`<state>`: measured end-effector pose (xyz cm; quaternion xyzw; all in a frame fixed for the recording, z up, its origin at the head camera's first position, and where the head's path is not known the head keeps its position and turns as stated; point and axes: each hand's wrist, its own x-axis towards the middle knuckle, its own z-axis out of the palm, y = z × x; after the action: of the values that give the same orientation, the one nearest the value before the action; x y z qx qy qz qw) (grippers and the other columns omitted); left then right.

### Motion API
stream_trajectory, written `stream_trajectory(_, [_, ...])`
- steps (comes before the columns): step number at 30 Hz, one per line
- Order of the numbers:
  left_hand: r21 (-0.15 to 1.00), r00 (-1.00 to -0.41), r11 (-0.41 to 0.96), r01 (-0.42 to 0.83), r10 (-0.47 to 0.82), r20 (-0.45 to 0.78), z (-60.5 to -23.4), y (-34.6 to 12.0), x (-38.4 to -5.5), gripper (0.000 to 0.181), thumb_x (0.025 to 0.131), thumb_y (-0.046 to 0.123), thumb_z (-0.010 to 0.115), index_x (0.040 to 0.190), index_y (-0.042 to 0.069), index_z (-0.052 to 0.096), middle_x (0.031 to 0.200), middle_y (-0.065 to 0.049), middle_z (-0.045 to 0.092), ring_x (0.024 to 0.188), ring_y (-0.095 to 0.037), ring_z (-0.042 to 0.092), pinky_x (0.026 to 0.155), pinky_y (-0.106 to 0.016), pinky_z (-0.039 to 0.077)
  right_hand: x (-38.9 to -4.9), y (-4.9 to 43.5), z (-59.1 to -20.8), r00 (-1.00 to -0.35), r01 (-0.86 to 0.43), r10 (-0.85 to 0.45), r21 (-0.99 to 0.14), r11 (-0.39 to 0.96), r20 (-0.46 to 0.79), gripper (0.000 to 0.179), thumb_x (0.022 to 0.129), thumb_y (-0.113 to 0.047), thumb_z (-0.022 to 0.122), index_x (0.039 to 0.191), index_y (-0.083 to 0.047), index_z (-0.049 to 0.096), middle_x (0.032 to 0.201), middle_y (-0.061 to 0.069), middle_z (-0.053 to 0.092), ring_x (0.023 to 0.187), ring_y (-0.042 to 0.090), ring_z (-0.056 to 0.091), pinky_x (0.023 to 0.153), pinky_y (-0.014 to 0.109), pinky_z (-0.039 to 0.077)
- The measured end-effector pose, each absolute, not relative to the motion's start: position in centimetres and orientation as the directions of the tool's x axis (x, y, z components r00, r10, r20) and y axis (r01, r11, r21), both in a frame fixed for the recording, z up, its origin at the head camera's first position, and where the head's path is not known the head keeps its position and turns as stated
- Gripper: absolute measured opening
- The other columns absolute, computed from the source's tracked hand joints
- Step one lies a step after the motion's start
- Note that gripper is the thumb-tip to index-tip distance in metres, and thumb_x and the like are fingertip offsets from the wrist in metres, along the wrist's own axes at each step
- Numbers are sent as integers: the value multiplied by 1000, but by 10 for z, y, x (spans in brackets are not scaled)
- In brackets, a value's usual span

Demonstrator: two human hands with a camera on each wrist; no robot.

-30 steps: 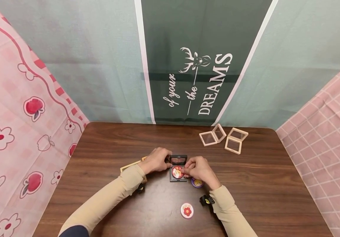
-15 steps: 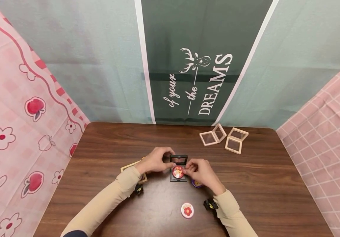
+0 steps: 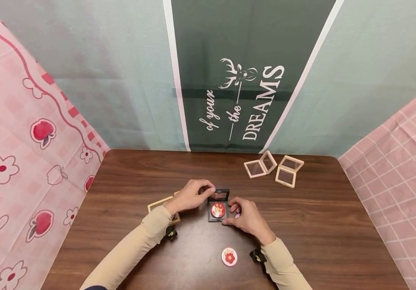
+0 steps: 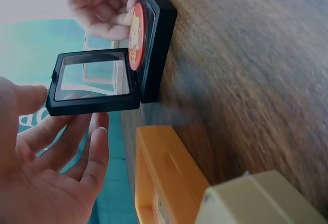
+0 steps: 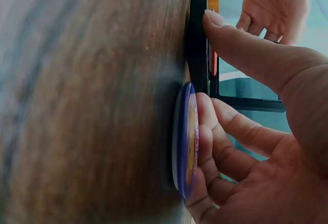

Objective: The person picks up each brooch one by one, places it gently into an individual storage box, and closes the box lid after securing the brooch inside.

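A small black hinged display case [image 3: 210, 218] lies open on the table, its clear-windowed lid [image 4: 95, 101] standing up. In its base is a round red badge [image 3: 218, 210] with a cartoon print. My left hand [image 3: 192, 195] holds the lid near its top left corner, thumb at the edge and fingers behind. With the thumb at the front edge and a finger at the right rear, my right hand [image 3: 249, 217] grips the base. A purple-rimmed badge [image 5: 185, 142] lies under the right fingers, mostly hidden from the head view.
A white badge [image 3: 229, 257] with a red flower lies nearer the front. Beside my left wrist are a yellow case [image 3: 160, 202] and an orange case [image 4: 171, 167], partly covered by the arm. Two pale open cases, one pinkish [image 3: 255, 169] and one cream [image 3: 285, 177], stand at the back right.
My right hand has let go of the red badge and spread around the case base. The left thumb has moved up from the badge's edge to the lid's top corner.
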<state>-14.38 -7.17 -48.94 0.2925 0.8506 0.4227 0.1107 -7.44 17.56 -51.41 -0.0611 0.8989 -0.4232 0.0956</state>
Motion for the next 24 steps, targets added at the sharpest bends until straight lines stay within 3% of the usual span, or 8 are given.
stream_trajectory(9, [802, -818, 463, 377, 573, 53, -486, -69, -137, 21, 110, 24, 62, 110, 11, 78, 101, -3, 79, 88, -14, 69, 82, -27, 56, -74, 172, -515, -975, -32, -185, -741, 671, -124, 52, 65, -20, 105, 104, -6, 73, 84, -1, 68, 74, 13, 56, 65, 24, 45])
stream_trajectory(16, [806, -818, 457, 375, 573, 55, -488, -70, -131, 19, 109, 25, 63, 110, 13, 78, 102, -3, 79, 87, -7, 69, 82, -25, 56, -76, 174, -516, -971, -58, -208, -733, 677, -116, 51, 67, -20, 104, 104, -6, 73, 83, -1, 68, 73, 13, 56, 65, 24, 45])
stream_trajectory(24, [790, -807, 480, 381, 590, 30, -490, -72, -122, 14, 106, 31, 68, 109, 22, 78, 101, 9, 78, 93, -5, 69, 88, -32, 57, -76, 176, -517, -964, -83, -240, -730, 679, -114, 56, 68, -19, 103, 112, -5, 72, 84, -4, 68, 74, 12, 57, 66, 24, 45])
